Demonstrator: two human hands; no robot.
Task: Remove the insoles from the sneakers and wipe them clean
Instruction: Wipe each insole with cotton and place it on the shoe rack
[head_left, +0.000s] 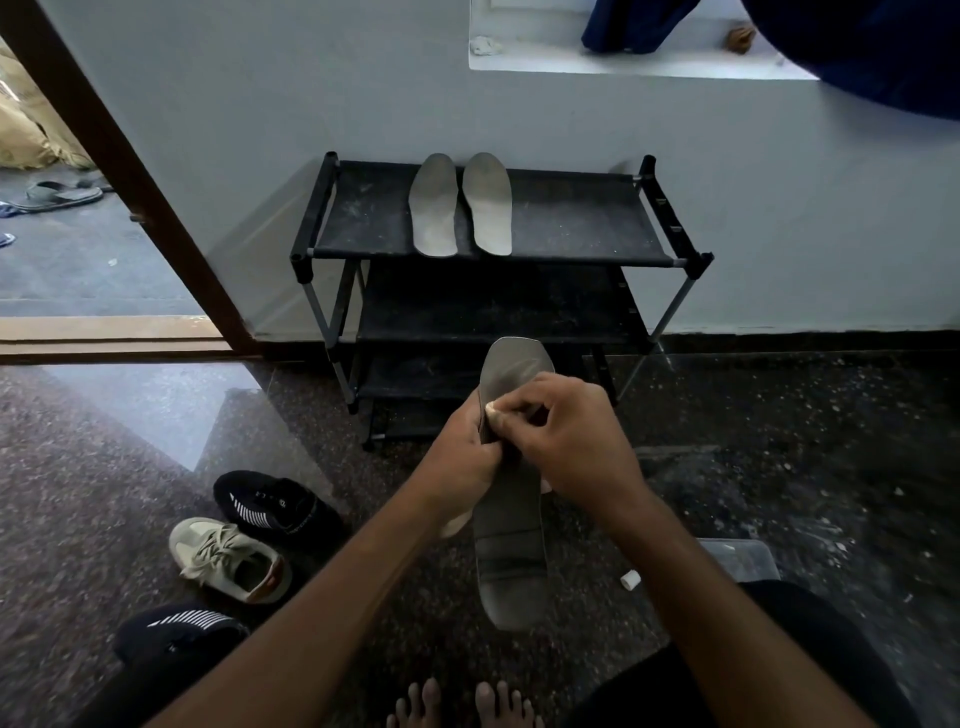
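Note:
I hold a long grey insole (511, 545) upright in front of me, over the floor. My left hand (462, 457) grips its left edge near the middle. My right hand (566, 441) pinches a small pale cloth or wipe (492, 412) against the insole's face. Two more grey insoles (460, 205) lie side by side on the top shelf of a black shoe rack (571, 228). A beige sneaker (231, 558) and a black sneaker (278, 506) sit on the floor to my left, and another black sneaker (179, 626) lies nearer me.
The rack stands against a white wall. An open doorway (78, 234) with sandals beyond it is at the left. A clear plastic box (743, 558) and a small white scrap (630, 579) lie on the dark stone floor at the right. My bare toes (462, 704) show below.

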